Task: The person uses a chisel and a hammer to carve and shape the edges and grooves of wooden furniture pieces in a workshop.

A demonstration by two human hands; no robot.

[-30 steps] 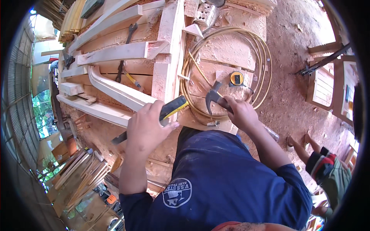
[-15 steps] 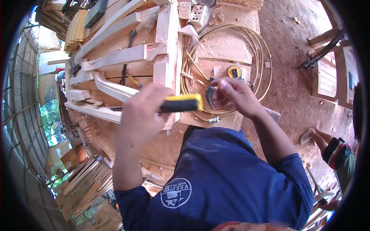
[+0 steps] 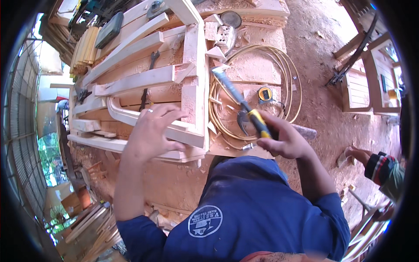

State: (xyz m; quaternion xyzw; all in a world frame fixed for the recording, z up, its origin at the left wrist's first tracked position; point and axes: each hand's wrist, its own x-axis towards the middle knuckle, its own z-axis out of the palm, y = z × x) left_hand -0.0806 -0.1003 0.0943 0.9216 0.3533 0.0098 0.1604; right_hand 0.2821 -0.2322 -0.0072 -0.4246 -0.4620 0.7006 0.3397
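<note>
Since the earlier frame, the yellow-and-black chisel (image 3: 251, 112) has crossed from the left hand (image 3: 150, 133) to the right hand (image 3: 286, 137), and the left hand has shifted a little nearer the left side of the bench. At far left lie yellowish wood strips (image 3: 85, 46) and a dark case (image 3: 109, 30). Next comes the pale wooden frame (image 3: 190, 102), with loose lengths of timber across it and a dark wrench (image 3: 152, 63) partly hidden among them. Over its near part hangs the left hand, empty, fingers curled and spread from the thumb; whether it touches the wood cannot be told. Right of the frame is the coiled yellow hose (image 3: 212, 105), its metal fitting (image 3: 247, 146) at the near side. Within and over that coil the chisel slants, blade toward far left, handle gripped in the closed right hand. Beneath the handle lies the hammer (image 3: 242, 122), held by neither hand, and just beyond sits the yellow tape measure (image 3: 265, 94). At far right another person's leg (image 3: 360, 155) shows near a wooden cabinet frame (image 3: 362, 91). The step in hand seems to be changing the chisel between hands; the next move would call for a settled right-hand grip, the blade kept away from the hose, and the left hand kept clear of the edge.
</note>
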